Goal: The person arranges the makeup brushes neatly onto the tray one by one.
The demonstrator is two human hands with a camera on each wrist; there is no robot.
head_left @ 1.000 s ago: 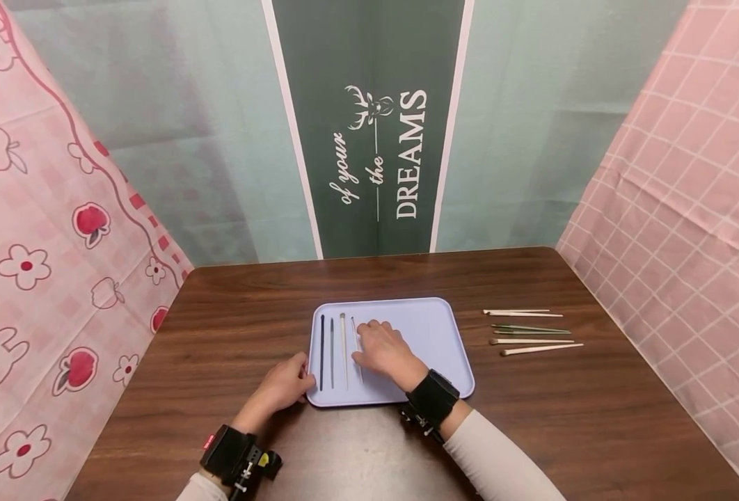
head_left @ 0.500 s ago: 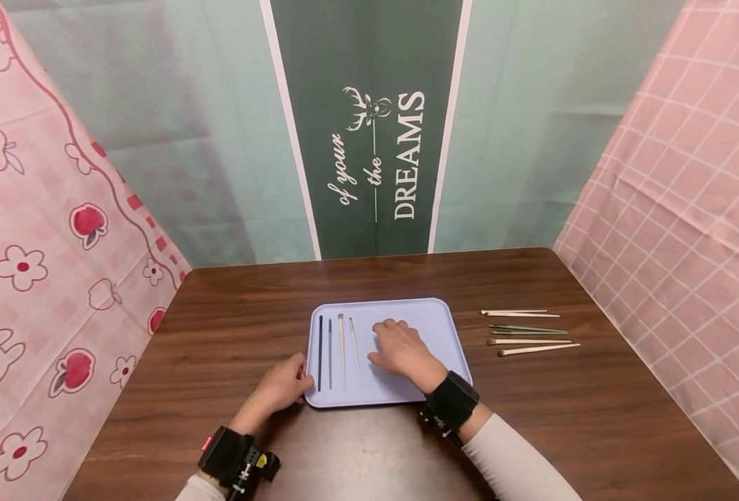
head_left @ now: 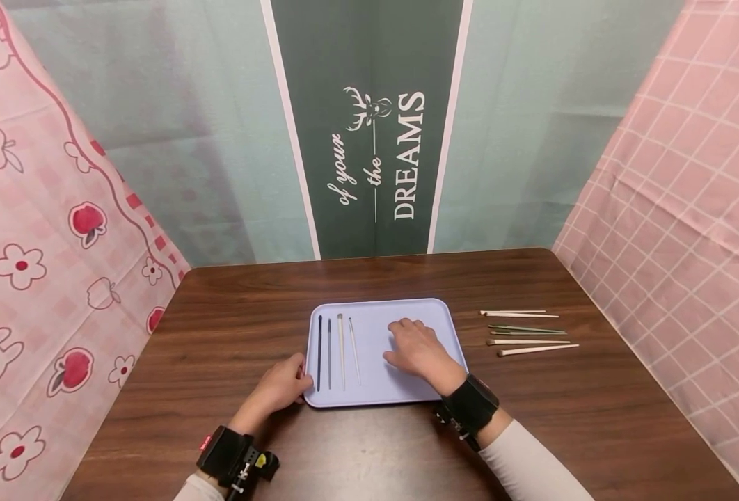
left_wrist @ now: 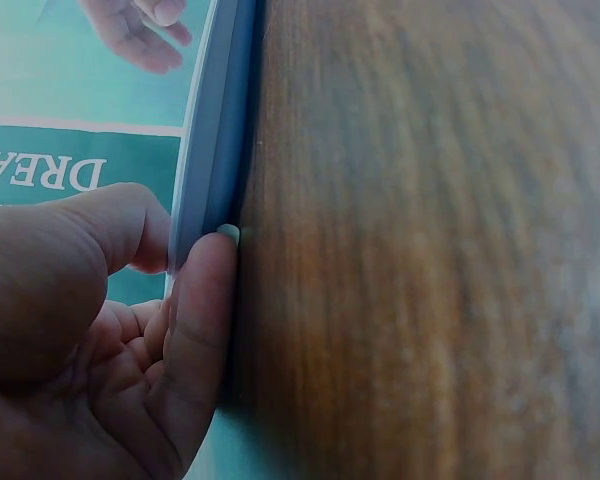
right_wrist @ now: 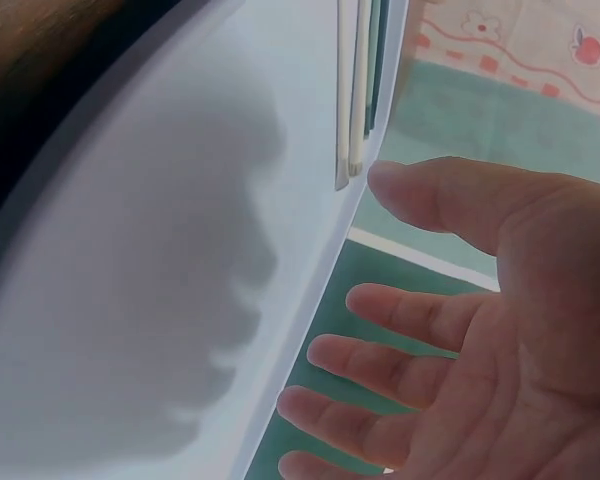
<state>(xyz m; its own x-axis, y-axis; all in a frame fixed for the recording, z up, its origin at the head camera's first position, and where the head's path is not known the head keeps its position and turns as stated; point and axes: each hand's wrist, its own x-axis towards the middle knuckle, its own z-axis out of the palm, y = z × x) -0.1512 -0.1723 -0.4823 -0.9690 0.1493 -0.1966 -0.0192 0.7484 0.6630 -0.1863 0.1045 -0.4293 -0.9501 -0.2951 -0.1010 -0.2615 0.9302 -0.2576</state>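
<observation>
A lavender tray (head_left: 378, 327) lies on the table. On its left part several makeup brushes stand side by side, lengthwise: a black brush (head_left: 319, 355), a grey-blue brush (head_left: 329, 356), a cream brush (head_left: 342, 351) and a slim white brush (head_left: 355, 353). My left hand (head_left: 282, 385) pinches the tray's near left corner, the thumb over the rim and a finger against its outer side in the left wrist view. Over the tray's right half hovers my right hand (head_left: 421, 353), fingers spread and holding nothing; the right wrist view shows its shadow on the tray.
Right of the tray, more brushes lie on the wooden table (head_left: 250, 299): white brushes (head_left: 522, 314), green brushes (head_left: 529, 330), a cream brush (head_left: 532, 342) and a dark-tipped cream brush (head_left: 538, 350). Patterned cloths (head_left: 676, 209) enclose the table's sides and back.
My right hand has moved rightward, away from the slim white brush, which now lies uncovered beside the others. The left hand stays at the tray corner.
</observation>
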